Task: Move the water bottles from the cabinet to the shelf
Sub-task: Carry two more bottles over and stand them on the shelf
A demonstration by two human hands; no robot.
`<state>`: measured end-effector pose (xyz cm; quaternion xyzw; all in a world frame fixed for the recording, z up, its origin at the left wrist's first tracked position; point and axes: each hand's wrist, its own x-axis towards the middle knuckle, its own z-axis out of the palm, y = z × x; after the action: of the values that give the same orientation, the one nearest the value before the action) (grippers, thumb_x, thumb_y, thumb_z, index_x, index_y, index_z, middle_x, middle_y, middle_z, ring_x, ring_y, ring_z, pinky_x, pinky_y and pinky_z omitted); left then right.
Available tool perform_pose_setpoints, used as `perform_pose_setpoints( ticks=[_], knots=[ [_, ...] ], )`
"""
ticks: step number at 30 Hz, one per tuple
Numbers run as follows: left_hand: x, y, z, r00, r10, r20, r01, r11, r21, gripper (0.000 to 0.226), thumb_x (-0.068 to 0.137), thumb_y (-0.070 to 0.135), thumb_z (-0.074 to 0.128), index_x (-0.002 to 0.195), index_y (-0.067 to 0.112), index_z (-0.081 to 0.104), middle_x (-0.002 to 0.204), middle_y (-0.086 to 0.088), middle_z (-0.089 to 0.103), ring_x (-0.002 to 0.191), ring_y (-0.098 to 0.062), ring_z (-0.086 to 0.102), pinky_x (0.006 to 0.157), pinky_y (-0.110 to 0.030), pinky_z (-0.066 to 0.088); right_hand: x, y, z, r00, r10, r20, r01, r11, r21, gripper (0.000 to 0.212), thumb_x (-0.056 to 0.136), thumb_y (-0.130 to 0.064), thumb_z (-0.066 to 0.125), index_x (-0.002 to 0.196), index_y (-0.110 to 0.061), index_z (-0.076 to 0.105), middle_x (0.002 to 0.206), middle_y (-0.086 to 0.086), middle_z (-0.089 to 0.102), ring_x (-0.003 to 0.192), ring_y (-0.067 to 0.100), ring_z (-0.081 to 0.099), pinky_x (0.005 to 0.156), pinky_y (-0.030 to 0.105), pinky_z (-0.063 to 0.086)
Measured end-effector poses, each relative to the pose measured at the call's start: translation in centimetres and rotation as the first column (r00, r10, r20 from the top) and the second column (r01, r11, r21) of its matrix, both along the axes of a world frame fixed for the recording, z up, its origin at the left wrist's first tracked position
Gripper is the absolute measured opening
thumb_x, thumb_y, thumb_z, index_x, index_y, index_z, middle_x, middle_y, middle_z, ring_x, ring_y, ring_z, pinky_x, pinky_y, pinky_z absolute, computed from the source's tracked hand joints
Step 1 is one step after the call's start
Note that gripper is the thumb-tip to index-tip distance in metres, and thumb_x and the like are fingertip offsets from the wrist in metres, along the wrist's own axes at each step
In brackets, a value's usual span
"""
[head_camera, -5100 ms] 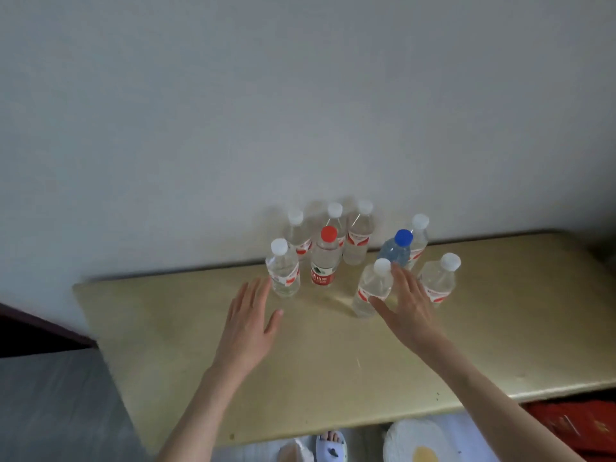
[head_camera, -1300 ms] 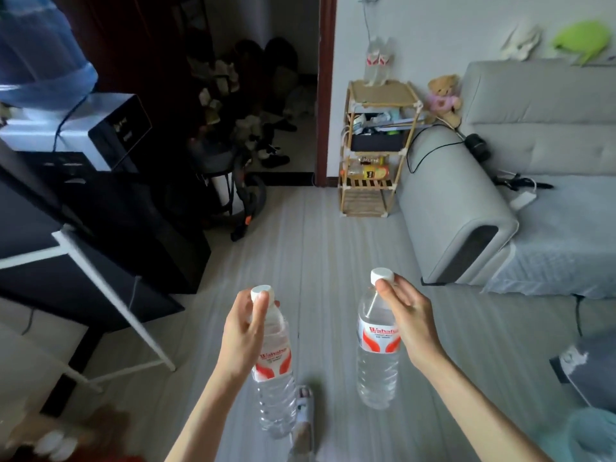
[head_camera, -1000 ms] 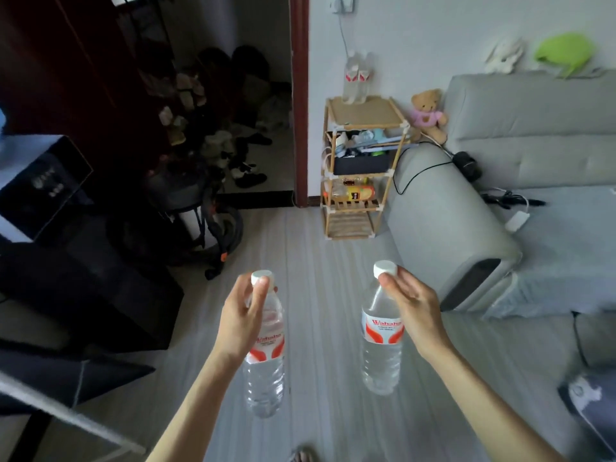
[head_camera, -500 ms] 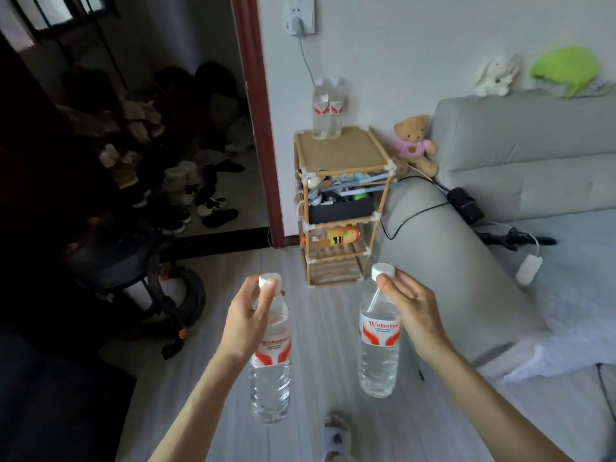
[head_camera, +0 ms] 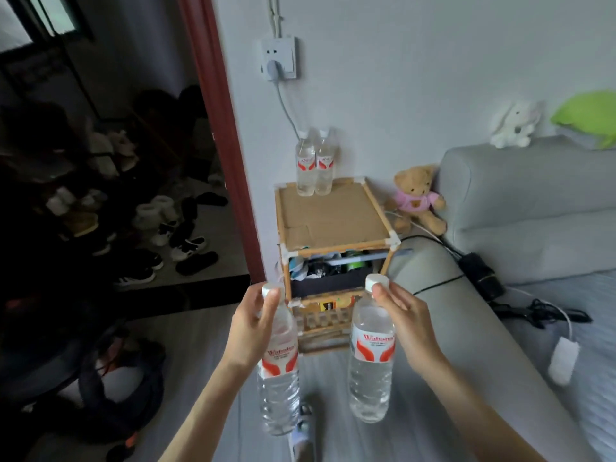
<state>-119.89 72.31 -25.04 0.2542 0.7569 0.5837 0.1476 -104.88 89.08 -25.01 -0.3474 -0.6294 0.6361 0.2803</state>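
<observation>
**Now mid-carry — two bottles in transit, shelf just ahead**

Currently the step in hand looks like the transport leg: both hands are loaded and the shelf [head_camera: 336,215] stands straight in front, against the wall beside the red door frame [head_camera: 220,135].

- Left hand [head_camera: 250,328] grips the left bottle [head_camera: 278,371] at the neck, fingers curled round just under the white cap. Bottle hangs upright, off the floor.
- Right hand [head_camera: 406,321] pinches the right bottle [head_camera: 371,358] at the cap and neck, also hanging upright. The two carried bottles are apart, not touching.
- Two bottles [head_camera: 315,165] already stand on the shelf's top board, side by side at the back edge near the wall, under the socket [head_camera: 279,58].
- The cabinet is not in view.

Next move, as I judge it: close the remaining gap, lift both bottles above the top board and set them down upright in the bare cardboard area in front of the standing pair. Needs enough clearance not to knock those two over — neck grips let the bottles swing, so lower them steadily. Sofa [head_camera: 500,208] arm sits just right of the shelf, teddy bear [head_camera: 416,195] wedged between.
</observation>
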Motion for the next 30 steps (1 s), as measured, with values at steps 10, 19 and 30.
perform_pose_setpoints(
  ticks=[10,19,30],
  knots=[
    [-15.4,15.2,1.4,0.999,-0.036,0.01,0.035,0.996,0.08,0.042,0.082,0.047,0.045,0.103,0.013,0.057,0.087,0.005,0.064,0.081,-0.01,0.061,0.069,-0.014,0.048,-14.5,14.5,3.1,0.996,-0.081,-0.043,0.082,0.996,0.022,0.007,0.085,-0.02,0.061,0.088,-0.022,0.067,0.071,-0.014,0.07,0.062,-0.004,0.064,0.051,0.008,0.045],
    [-22.3,25.1,2.2,0.998,-0.07,0.007,0.069,0.997,0.019,0.022,0.092,0.026,0.044,0.108,0.012,0.052,0.089,0.007,0.06,0.072,0.017,0.057,0.056,-0.001,0.042,-22.6,24.3,2.4,0.999,-0.037,-0.016,0.037,0.999,0.012,0.018,0.083,-0.029,0.063,0.097,-0.019,0.068,0.081,-0.002,0.072,0.069,0.009,0.069,0.057,0.017,0.05],
    [-26.7,35.2,1.2,0.994,0.07,-0.087,-0.082,0.986,-0.147,0.034,0.092,0.025,0.046,0.123,0.01,0.047,0.076,0.008,0.053,0.073,-0.002,0.054,0.061,-0.007,0.042,-31.3,37.4,1.4,0.975,0.215,0.047,-0.22,0.965,0.143,0.012,0.08,-0.027,0.066,0.091,-0.032,0.064,0.094,-0.005,0.071,0.087,0.01,0.066,0.072,0.023,0.049]
  ],
)
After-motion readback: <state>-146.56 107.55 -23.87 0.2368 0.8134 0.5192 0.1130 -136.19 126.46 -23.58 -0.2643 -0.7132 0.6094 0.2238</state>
